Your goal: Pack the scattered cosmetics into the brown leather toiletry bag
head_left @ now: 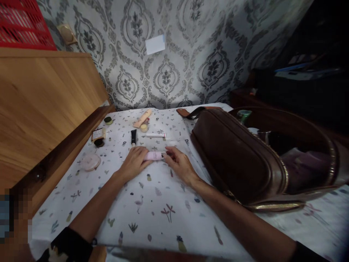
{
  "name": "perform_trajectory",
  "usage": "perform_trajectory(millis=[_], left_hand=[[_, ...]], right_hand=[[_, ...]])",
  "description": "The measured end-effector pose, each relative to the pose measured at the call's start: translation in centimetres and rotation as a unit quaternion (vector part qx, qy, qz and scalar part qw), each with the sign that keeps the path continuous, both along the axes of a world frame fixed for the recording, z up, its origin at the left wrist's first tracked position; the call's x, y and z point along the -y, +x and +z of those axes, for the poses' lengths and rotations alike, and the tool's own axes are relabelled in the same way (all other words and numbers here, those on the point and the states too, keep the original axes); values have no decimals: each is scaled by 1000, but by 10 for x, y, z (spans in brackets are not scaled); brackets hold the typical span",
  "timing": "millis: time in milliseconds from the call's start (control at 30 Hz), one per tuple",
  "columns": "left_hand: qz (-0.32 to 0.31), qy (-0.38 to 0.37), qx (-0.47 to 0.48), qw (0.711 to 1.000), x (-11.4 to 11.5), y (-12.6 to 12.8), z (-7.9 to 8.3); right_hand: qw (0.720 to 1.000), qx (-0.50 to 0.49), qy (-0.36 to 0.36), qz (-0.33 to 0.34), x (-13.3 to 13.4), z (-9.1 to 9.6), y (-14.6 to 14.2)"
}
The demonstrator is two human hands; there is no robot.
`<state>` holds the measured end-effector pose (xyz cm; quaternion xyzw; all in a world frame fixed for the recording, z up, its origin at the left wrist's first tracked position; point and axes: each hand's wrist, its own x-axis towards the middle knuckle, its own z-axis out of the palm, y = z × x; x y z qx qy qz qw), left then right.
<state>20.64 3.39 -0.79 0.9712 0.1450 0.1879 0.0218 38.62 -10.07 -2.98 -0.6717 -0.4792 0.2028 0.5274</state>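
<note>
My left hand (134, 162) is closed round one end of a pale pink cosmetic tube (153, 156), which lies crosswise just over the patterned cloth. At the tube's other end, the fingers of my right hand (180, 164) pinch its dark and clear tip. Just beyond my left hand is a black tube (133, 137) with a pale end. A slim white tube (156, 135) lies farther back, with a small yellowish jar (144, 127) and a peach tube (143, 118) behind it.
Left on the cloth (152, 218) are a pink round compact (91, 162), a glittery square case (98, 134), a dark round pot (99, 142) and a small green-sided pot (108, 120). A large brown bag (231, 156), unzipped with items inside, stands right. Wooden furniture (51, 98) borders the left.
</note>
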Motion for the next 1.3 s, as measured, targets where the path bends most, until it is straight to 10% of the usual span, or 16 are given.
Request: perform_trajectory(millis=[433,1300], left_hand=[[53,171,1,984,16,2,-2],[151,15,-80,985,23,6,5]], right_hand=[[997,-59,4,57,6,12,-5],[990,-55,82,100,10,11,-11]])
